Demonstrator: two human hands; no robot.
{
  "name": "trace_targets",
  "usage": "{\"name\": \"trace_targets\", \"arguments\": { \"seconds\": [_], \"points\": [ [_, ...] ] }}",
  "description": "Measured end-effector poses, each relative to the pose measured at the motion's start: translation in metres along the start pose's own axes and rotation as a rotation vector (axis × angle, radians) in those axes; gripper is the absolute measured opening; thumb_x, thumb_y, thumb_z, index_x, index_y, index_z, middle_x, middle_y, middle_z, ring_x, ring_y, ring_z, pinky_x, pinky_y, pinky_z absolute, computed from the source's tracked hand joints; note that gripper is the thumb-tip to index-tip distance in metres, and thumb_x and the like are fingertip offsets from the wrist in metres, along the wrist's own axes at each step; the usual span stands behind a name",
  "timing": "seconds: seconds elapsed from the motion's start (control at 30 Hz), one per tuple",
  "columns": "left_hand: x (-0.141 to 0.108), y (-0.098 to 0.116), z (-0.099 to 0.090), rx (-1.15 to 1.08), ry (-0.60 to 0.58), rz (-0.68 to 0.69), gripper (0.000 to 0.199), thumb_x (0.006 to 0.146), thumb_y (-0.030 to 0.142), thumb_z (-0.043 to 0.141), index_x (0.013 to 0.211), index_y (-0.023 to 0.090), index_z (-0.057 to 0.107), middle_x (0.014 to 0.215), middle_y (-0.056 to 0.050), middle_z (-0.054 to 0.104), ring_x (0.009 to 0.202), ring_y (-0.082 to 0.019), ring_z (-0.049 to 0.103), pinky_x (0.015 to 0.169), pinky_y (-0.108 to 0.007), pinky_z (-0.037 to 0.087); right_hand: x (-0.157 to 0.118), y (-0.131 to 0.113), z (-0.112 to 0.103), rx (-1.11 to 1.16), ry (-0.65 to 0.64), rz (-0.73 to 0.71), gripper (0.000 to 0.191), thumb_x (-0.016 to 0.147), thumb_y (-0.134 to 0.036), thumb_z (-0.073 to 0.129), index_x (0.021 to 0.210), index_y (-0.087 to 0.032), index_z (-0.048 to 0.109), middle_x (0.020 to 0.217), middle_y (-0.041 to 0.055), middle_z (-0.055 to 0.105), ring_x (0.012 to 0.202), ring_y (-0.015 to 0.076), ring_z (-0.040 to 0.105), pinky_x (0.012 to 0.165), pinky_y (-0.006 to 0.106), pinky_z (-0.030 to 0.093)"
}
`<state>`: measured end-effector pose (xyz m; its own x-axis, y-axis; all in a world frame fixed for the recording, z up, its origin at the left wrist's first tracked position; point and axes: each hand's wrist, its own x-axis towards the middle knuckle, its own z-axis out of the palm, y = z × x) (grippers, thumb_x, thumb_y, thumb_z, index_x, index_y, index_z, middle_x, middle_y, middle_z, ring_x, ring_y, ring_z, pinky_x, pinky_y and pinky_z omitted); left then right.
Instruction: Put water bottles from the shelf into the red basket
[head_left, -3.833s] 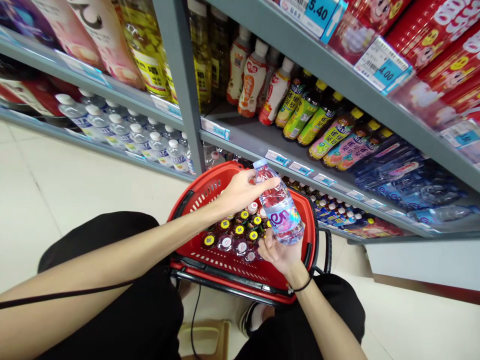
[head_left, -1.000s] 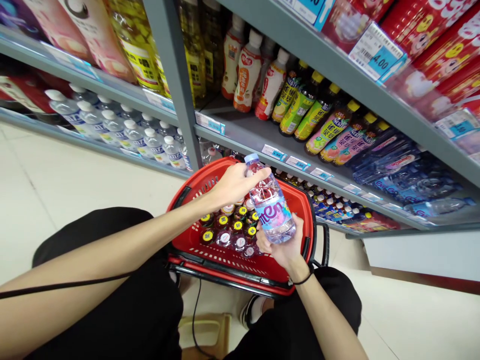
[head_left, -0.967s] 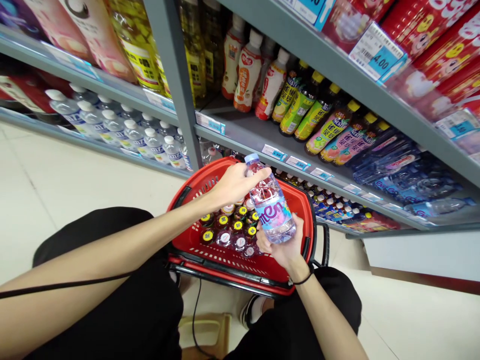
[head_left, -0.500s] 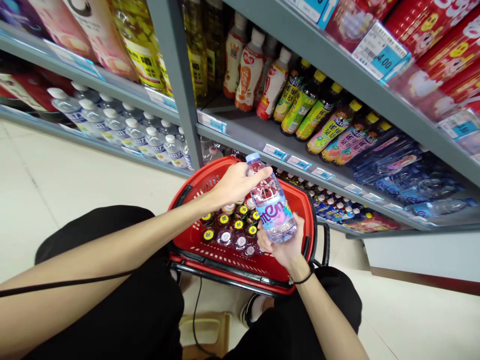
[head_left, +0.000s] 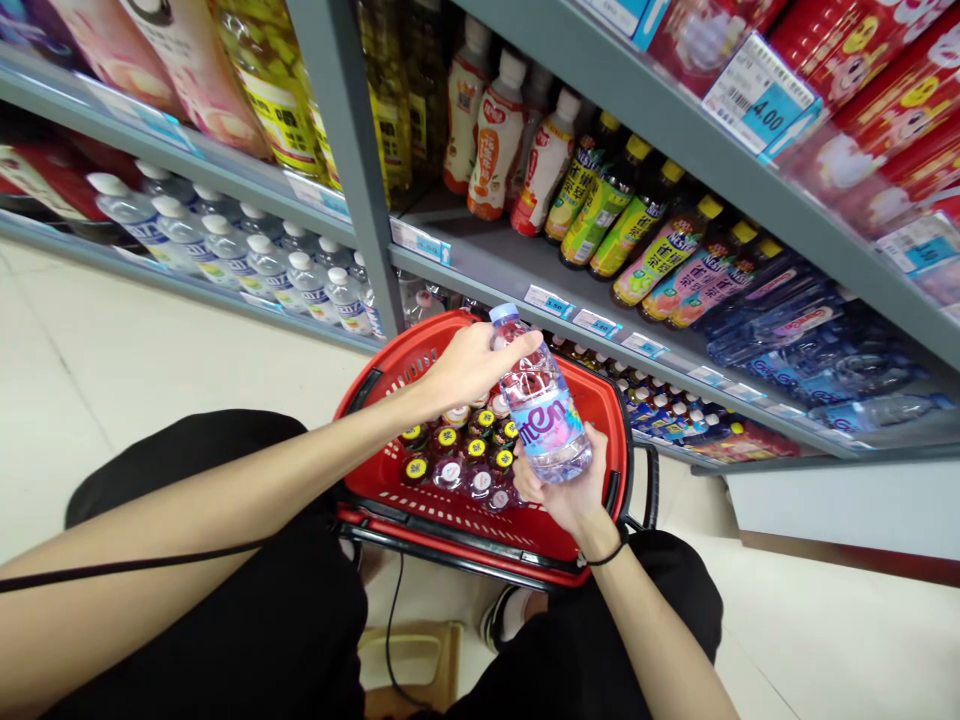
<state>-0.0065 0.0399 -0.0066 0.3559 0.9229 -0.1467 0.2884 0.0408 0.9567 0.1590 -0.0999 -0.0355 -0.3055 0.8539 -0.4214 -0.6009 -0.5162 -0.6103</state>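
Observation:
Between both hands, above the red shopping basket, a clear water bottle with a light-blue cap and a blue-and-pink label leans to the left. My left hand grips its upper part below the cap, the thumb lying across the front. Around the bottle's base, my right hand is closed, supporting it from below and the right; a dark band circles that wrist. Several capped bottles, some with yellow tops and some with white, stand upright inside the basket under the held bottle.
Grey shelving runs along the far side, with juice and tea bottles. Clear bottles line the bottom shelf at left. Red packages sit at upper right. A beige stool and a thin cable are below the basket.
The bottle has turned slightly in my hands, so its label lettering sits a little differently. Both hands keep nearly the same position and hold.

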Motion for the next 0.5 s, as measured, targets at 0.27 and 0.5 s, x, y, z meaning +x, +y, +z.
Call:
{"name": "trace_targets", "arguments": {
  "seconds": [0.27,0.5],
  "points": [
    [0.0003,0.0021,-0.0002,0.003,-0.001,-0.005,0.053,0.086,0.070,0.052,0.068,0.019,0.053,0.063,0.000,0.050,0.059,-0.014,0.045,0.057,-0.030,0.035,-0.0003,0.0000,0.0002,-0.010,0.004,-0.002,0.079,0.082,-0.082,0.040,0.089,-0.009,0.070,0.052,0.0013,0.052,0.042,0.0138,0.036,0.046,0.029,0.033],
    [0.0005,-0.0019,0.0010,0.008,0.015,0.010,0.054,0.086,0.070,0.053,0.067,0.019,0.052,0.062,0.000,0.051,0.058,-0.014,0.044,0.055,-0.029,0.033,-0.0006,-0.0002,0.0014,-0.016,0.007,-0.007,0.077,0.082,-0.081,0.041,0.090,-0.010,0.070,0.052,0.0014,0.052,0.042,0.0140,0.035,0.046,0.029,0.033]
  ]
}}
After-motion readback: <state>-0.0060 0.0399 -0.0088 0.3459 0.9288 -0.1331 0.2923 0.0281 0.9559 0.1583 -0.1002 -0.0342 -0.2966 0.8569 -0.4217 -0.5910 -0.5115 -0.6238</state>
